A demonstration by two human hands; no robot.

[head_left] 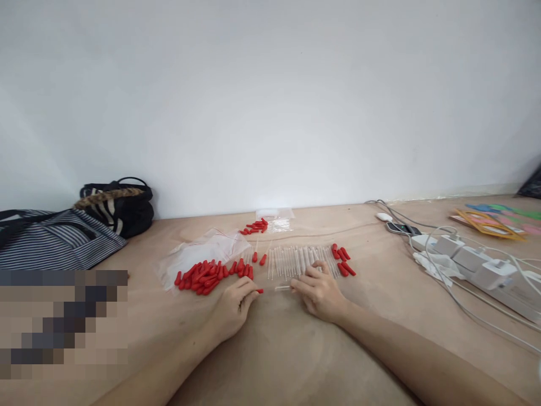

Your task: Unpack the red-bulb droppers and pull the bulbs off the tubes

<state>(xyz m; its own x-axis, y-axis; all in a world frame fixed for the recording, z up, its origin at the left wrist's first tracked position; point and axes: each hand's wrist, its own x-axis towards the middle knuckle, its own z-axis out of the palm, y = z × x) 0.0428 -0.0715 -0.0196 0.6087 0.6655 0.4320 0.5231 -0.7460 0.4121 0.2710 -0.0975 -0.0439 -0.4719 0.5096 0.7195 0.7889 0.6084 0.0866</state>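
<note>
My left hand point(235, 307) rests on the tan table, fingers curled, pinching a small red rubber cap point(258, 291) at its fingertips. My right hand point(319, 292) lies just to the right, its fingers closed on a short clear tube point(282, 288) that points toward the cap. A row of several clear tubes point(296, 260) lies just beyond my right hand. A heap of red caps point(209, 274) spreads out beside my left hand, partly on a clear plastic bag point(203, 252). More red caps point(344, 260) lie at the right end of the tube row.
A second small bag with red caps point(270, 221) lies near the wall. A striped bag point(54, 237) and a black handbag point(120, 206) sit at the left. A power strip with white adapters and cables point(473, 262), a phone point(401, 228) and coloured sheets point(494, 221) occupy the right.
</note>
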